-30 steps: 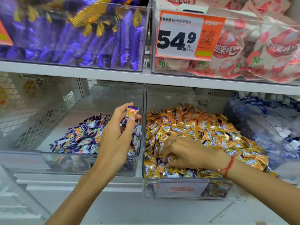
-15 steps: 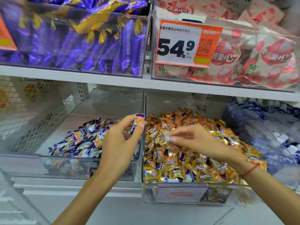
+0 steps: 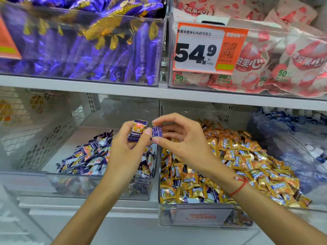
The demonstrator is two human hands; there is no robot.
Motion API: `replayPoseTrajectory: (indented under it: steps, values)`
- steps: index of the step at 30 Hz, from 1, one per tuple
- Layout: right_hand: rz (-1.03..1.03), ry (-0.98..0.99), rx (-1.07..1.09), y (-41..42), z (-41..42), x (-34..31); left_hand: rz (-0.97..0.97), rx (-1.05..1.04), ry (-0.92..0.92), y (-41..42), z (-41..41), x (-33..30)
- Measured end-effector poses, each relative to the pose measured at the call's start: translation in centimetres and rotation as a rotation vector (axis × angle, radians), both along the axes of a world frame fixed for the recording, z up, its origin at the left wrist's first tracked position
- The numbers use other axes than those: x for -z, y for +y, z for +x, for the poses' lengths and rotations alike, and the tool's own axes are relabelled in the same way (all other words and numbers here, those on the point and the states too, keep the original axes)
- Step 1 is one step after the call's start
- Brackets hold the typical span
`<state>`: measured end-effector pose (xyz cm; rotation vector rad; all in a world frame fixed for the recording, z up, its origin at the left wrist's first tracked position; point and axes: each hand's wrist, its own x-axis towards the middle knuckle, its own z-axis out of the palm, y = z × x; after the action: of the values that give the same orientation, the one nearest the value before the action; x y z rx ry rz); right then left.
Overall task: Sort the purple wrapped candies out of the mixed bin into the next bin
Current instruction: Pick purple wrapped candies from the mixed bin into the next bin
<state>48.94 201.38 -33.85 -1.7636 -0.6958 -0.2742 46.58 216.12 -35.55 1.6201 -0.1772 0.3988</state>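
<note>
My right hand (image 3: 180, 138) has come up out of the mixed bin (image 3: 194, 216) pinching a purple candy (image 3: 156, 133), right beside my left hand (image 3: 127, 147), which pinches another candy (image 3: 137, 131). Next I drop both in the left bin (image 3: 35, 175). Candies buried deep are hidden.

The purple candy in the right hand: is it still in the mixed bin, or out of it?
Out. The right hand pinches the purple candy in the air, above the mixed bin.
</note>
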Motion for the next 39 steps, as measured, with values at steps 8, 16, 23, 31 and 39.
replayPoseTrajectory:
  steps: [8,16,23,31,39]
  values:
    - [-0.355,0.097,0.126,-5.7,1.7,1.0,0.382,-0.260,0.022,3.3,2.4,2.2]
    - [-0.893,0.112,-0.083,-7.2,1.1,3.7,0.437,0.042,-0.019,-0.7,0.4,3.4]
    - [-1.572,-0.227,-0.114,-5.0,1.7,5.0,0.414,0.026,-0.017,-0.6,0.6,3.7]
    - [-1.351,0.105,-0.167,-5.9,2.8,2.9,0.490,-0.061,-0.125,-0.7,0.4,2.9]
    - [-0.268,0.421,0.012,-9.0,-0.5,1.1,0.455,-0.031,-0.178,-1.5,-0.2,2.2]
